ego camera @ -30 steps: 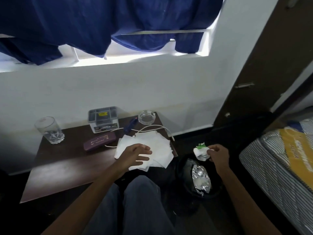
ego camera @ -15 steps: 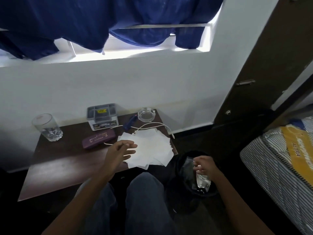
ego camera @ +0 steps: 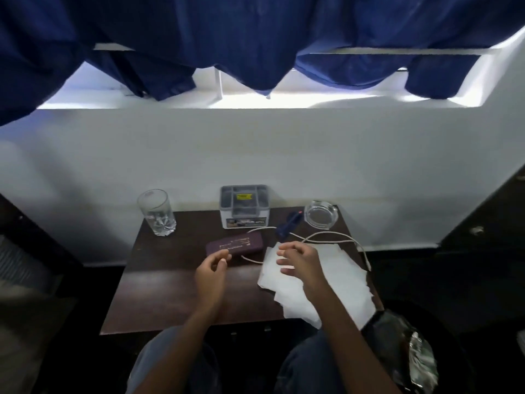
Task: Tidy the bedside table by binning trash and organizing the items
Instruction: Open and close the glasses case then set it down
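Note:
On the dark bedside table (ego camera: 159,291) lies a spread of white paper sheets (ego camera: 338,282) at the right. My right hand (ego camera: 298,260) hovers over their left part, fingers apart, holding nothing. My left hand (ego camera: 211,270) is just in front of a purple case (ego camera: 234,244), fingers curled and empty. A white cable (ego camera: 326,237) loops behind the papers. A black bin (ego camera: 397,336) at the lower right holds crumpled foil (ego camera: 422,362).
A drinking glass (ego camera: 156,213) stands at the back left, a grey box (ego camera: 244,206) at the back middle, a glass ashtray (ego camera: 321,214) at the back right with a blue lighter (ego camera: 288,224) beside it. White wall behind; blue curtain (ego camera: 255,38) above. My knees are under the table's front edge.
My right hand dropped the crumpled wrapper in the bin and came back over the papers. My left hand shifted left off the papers toward the purple case. The view turned left.

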Demonstrator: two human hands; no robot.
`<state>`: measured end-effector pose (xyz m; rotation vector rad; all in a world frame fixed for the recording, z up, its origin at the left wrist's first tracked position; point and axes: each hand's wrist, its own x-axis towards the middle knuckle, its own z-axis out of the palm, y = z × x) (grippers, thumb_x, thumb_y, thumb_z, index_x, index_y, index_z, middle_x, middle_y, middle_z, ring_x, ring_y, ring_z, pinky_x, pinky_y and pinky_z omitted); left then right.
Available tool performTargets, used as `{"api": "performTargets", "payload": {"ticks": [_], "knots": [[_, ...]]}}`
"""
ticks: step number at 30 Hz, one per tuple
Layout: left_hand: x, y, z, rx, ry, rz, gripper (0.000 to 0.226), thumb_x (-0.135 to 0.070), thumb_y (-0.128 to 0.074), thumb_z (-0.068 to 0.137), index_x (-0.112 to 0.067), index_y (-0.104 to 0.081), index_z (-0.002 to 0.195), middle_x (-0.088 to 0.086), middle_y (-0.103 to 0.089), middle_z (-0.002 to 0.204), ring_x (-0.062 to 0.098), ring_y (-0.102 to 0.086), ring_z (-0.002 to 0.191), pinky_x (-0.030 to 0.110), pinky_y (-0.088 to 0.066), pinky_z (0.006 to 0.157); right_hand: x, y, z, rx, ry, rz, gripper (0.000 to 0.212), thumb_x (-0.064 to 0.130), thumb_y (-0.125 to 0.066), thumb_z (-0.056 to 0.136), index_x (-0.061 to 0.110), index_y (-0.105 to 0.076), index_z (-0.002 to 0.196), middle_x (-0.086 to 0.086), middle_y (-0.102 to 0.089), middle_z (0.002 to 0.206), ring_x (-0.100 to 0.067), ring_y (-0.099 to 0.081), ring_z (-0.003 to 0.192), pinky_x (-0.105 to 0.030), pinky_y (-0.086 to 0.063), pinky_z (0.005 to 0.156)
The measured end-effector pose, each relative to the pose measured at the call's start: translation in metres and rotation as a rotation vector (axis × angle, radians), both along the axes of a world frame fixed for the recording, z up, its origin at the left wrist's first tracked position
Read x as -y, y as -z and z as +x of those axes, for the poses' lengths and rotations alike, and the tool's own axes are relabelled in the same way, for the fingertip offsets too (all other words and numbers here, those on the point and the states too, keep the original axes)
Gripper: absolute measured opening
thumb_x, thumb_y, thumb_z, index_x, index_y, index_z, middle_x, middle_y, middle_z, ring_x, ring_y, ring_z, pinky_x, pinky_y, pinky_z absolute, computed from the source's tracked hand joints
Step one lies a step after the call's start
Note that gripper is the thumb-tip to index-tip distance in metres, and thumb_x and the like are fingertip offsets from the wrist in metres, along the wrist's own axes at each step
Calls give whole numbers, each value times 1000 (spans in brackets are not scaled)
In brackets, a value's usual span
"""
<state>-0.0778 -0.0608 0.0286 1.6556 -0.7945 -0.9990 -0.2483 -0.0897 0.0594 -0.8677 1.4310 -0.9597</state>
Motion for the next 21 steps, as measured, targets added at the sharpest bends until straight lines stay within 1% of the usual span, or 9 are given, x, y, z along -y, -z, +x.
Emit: {"api": "performTargets", "payload": {"ticks": [2,5,6,9,11,15,17,19,21], "knots": [[9,4,8,-7,-59,6,26,8,-48,87,0,-66,104,13,-69,97,22,-63,97,38,-49,95,11,17,30,-79,41,-21,20,-2,-51,83,14,-63,80,-9,-61,83,-21,-58,74,-30,-50,62],[20,12,15,30,-72,21,30,12,-49,83,-2,-67,102,16,-68,106,18,-60,97,13,-46,86,21,38,62,-449,-7,-150,31,-4,-55,77,12,-65,102,-11,-58,114,-25,-54,104,-28,-42,89],[23,16,17,58,-72,26,31,12,-50,82,-5,-68,101,15,-67,108,20,-60,100,12,-45,87,25,42,69,-610,-91,-220,39,-2,-56,77,12,-62,113,-8,-53,125,-24,-47,115,-26,-37,95],[36,21,23,167,-81,33,33,8,-53,81,-13,-69,102,11,-64,113,27,-57,108,37,-39,104,44,44,86,-914,-384,-405,56,8,-54,80,22,-47,134,2,-41,143,-22,-30,132,-34,-29,106],[46,20,26,178,-96,72,32,3,-55,81,-16,-70,102,9,-63,115,25,-56,110,38,-36,106,58,48,95,-1023,-557,-454,61,10,-53,81,26,-40,138,4,-36,148,-22,-22,139,-41,-21,111],[59,32,33,-43,-146,80,26,-24,-53,67,-41,-69,78,5,-66,112,29,-57,111,47,-43,102,71,66,102,-1217,-736,-466,67,11,-54,81,29,-31,142,3,-31,151,-22,-17,142,-53,-4,114],[60,34,37,-139,-180,109,24,-25,-55,67,-42,-69,77,6,-65,114,29,-57,112,46,-44,102,71,73,101,-1254,-718,-505,65,12,-55,81,28,-35,140,1,-37,147,-23,-24,138,-54,-5,113],[59,28,38,-187,-209,95,24,-14,-60,77,-32,-68,90,7,-64,117,24,-58,110,42,-44,103,72,82,102,-1239,-643,-593,61,11,-60,77,26,-46,134,-1,-48,139,-27,-36,132,-55,-13,110],[59,28,42,-225,-247,64,34,-5,-58,84,-17,-63,116,8,-59,126,20,-56,115,38,-41,106,73,85,103,-1185,-552,-665,59,14,-67,71,24,-54,127,-1,-57,129,-30,-47,122,-53,-23,105]]}}
